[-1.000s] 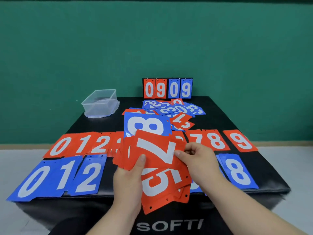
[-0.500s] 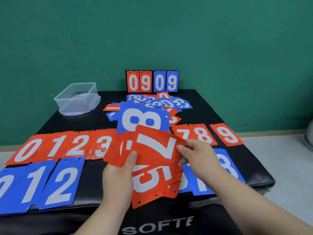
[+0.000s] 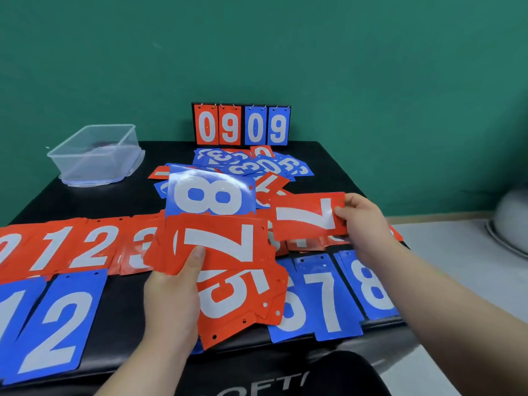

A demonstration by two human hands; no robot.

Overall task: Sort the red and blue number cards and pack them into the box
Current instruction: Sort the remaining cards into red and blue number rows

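Observation:
My left hand (image 3: 171, 292) grips a fanned stack of red cards (image 3: 228, 281), a 7 on top and a 5 below, with a blue 8 card (image 3: 211, 195) standing behind them. Off to the right, my right hand (image 3: 361, 221) pinches a single red 7 card (image 3: 308, 217) by its right edge, held above the red row. Red cards 0, 1, 2, 3 (image 3: 68, 247) lie in a row on the left. Blue cards 1, 2 (image 3: 54, 321) lie at front left, and blue 7, 8 (image 3: 343, 292) at front right. The clear plastic box (image 3: 97, 155) stands at the back left.
An unsorted heap of blue and red cards (image 3: 254, 165) lies at the back middle of the black table (image 3: 71, 201). Behind it a flip scoreboard (image 3: 241, 125) showing 0909 stands against the green wall. A grey rounded object (image 3: 511, 221) sits on the floor at right.
My right hand has drawn one red 7 card off the stack and carried it to the right. The left hand still holds the rest. The camera has shifted rightwards.

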